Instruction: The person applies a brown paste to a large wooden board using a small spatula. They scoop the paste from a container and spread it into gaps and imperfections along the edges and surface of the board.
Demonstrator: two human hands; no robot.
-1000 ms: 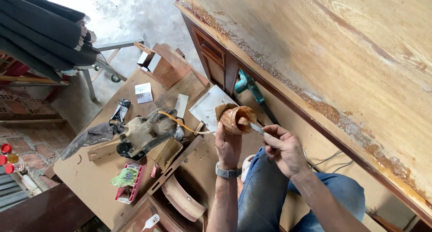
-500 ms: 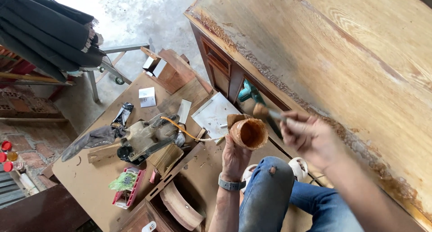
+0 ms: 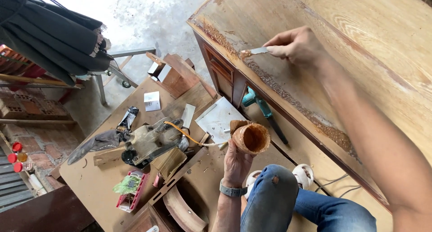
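Fingers of our right hand [image 3: 294, 46] pinch a small putty knife [image 3: 254, 52], its blade tip touching the far left edge of the wooden tabletop [image 3: 360, 43], beside a crusty brown strip of filler. Our left hand [image 3: 236, 162] wraps closed around a brown cup [image 3: 250, 137], open mouth showing, held low near our knee [image 3: 274, 187], above the board [image 3: 90, 182] strewn with tools.

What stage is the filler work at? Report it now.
Done: brown filler lines the cabinet top edge. In hand: the right hand presses a putty knife at the far corner; the left hand holds the filler cup. Left: the filler looks rough, unsmoothed.
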